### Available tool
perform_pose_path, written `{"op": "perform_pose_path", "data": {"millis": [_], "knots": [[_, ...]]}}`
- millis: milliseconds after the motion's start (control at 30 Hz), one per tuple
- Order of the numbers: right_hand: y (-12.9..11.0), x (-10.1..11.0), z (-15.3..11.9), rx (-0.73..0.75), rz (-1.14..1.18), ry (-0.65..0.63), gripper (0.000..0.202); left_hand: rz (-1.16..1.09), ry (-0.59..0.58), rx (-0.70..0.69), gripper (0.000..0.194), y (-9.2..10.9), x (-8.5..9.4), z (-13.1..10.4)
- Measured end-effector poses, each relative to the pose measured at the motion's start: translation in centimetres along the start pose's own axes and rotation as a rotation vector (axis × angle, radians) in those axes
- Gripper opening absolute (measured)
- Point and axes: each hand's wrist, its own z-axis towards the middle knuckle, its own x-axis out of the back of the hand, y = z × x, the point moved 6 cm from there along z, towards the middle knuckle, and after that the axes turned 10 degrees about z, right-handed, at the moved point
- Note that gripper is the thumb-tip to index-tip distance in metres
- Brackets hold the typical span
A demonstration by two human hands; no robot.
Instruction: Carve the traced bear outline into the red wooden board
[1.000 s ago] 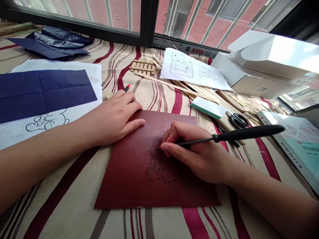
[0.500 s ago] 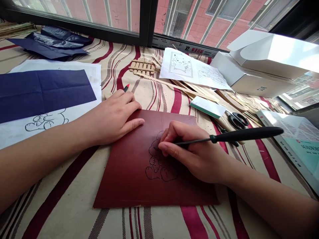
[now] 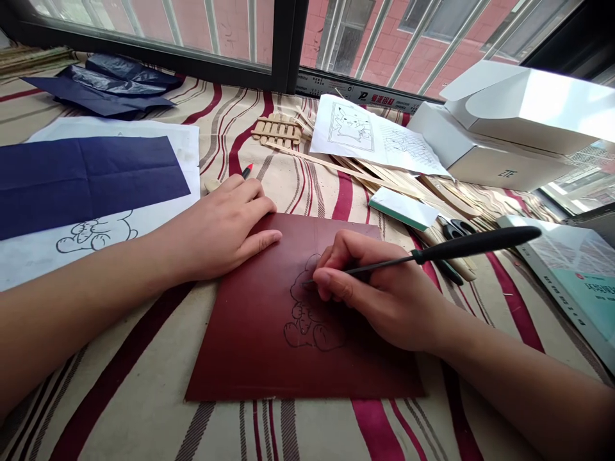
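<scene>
A dark red sheet (image 3: 250, 333) is lying flat on the striped counter (image 3: 120, 397), nearest of all. One small bear drawing (image 3: 307, 320) is being gone over on it. The feet and body lines are showing dark already. The head part is hidden under the right hand (image 3: 379, 294), so it cannot be told how much is left there. It looks about half done.

One thin black tool (image 3: 461, 246) is being held by the right hand, with its fingers (image 3: 336, 285) closed tight around the thin end. The tip is being pressed on the sheet by the bear's head.

The sheet is being held down at its top left corner by the left hand (image 3: 221, 224). Its fingers (image 3: 259, 240) are lying flat and spread, gripping nothing.

A bit farther, one red pen (image 3: 246, 170) is peeking out behind the left hand. To the left, one white paper (image 3: 96, 234) with a second bear is being covered by one blue sheet (image 3: 86, 179). To the right, one pair of scissors (image 3: 456, 227) and one book (image 3: 567, 269) are lying.

Farther back, many wood sticks (image 3: 276, 128) are being kept in a pile, too many to count. One printed page (image 3: 369, 134), two white boxes (image 3: 504, 128) and more blue sheets (image 3: 110, 86) are lying by the window (image 3: 288, 38).
</scene>
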Motion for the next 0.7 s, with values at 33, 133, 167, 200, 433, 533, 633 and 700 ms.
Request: {"op": "perform_pose_path", "data": {"millis": [33, 133, 167, 200, 433, 533, 633, 700], "knots": [[-0.01, 0.05, 0.02, -0.002, -0.004, 0.004, 0.023, -0.005, -0.006, 0.0, 0.054, -0.04, -0.01, -0.01], [0.05, 0.03, -0.04, -0.017, -0.03, -0.003, 0.023, -0.026, -0.01, 0.01, 0.052, -0.18, -0.03, -0.02], [0.06, 0.0, -0.08, -0.019, -0.034, -0.008, 0.023, -0.032, -0.011, 0.013, 0.051, -0.2, -0.04, -0.02], [0.08, -0.03, -0.12, -0.022, -0.037, -0.011, 0.022, -0.037, -0.012, 0.013, 0.05, -0.19, -0.05, 0.0], [0.05, -0.08, -0.04, -0.023, -0.064, -0.031, 0.023, 0.018, -0.002, -0.014, 0.051, 0.02, -0.02, 0.02], [0.02, -0.17, 0.04, -0.001, -0.058, -0.069, 0.022, 0.019, 0.06, -0.013, 0.049, -0.06, -0.16, -0.12], [0.03, -0.18, 0.06, 0.026, -0.039, -0.094, 0.021, 0.0, 0.122, -0.007, 0.05, -0.15, -0.28, -0.27], [0.03, -0.16, 0.05, 0.042, -0.034, -0.106, 0.02, -0.01, 0.11, -0.001, 0.049, -0.17, -0.48, -0.28]]}}
